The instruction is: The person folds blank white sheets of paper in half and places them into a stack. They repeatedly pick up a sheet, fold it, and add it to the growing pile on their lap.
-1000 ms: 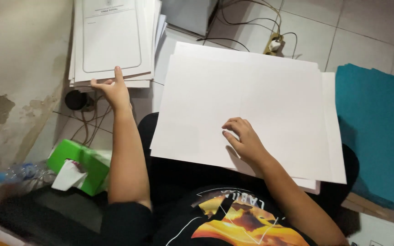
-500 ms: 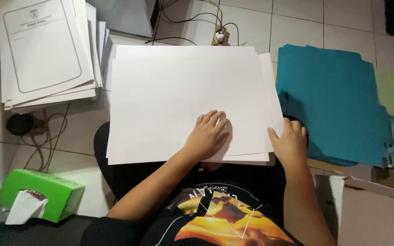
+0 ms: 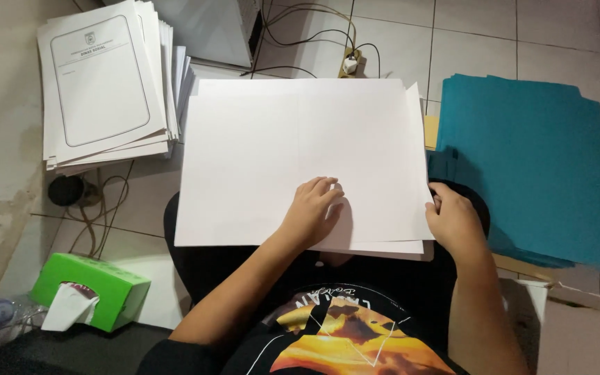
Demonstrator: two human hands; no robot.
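Floor: pale tiles (image 3: 390, 42), with the person sitting cross-legged on them and working over the lap.
White sheets: a large stack of blank white paper (image 3: 272, 153) lies across the lap, the top sheet faintly creased down its middle.
Left hand: the left hand (image 3: 312, 210) rests palm down on the top sheet near its lower edge, fingers curled, pressing and gripping nothing.
Right hand: the right hand (image 3: 455, 221) is at the stack's right edge; it seems to pinch the sheet ends, though the fingertips are hidden.
Teal stack: teal card sheets (image 3: 536, 167) lie just to the right, touching the white stack's corner.
Printed stack: bordered forms (image 3: 102, 83) are piled at far left, well apart.
Cables: a power strip (image 3: 350, 64) and cords run beyond the paper.
Tissue box: a green box (image 3: 92, 290) sits by the left knee.
Risk: I'd judge the sheets could fan out or slide off the lap if the left palm lifts while the right tugs the edge.
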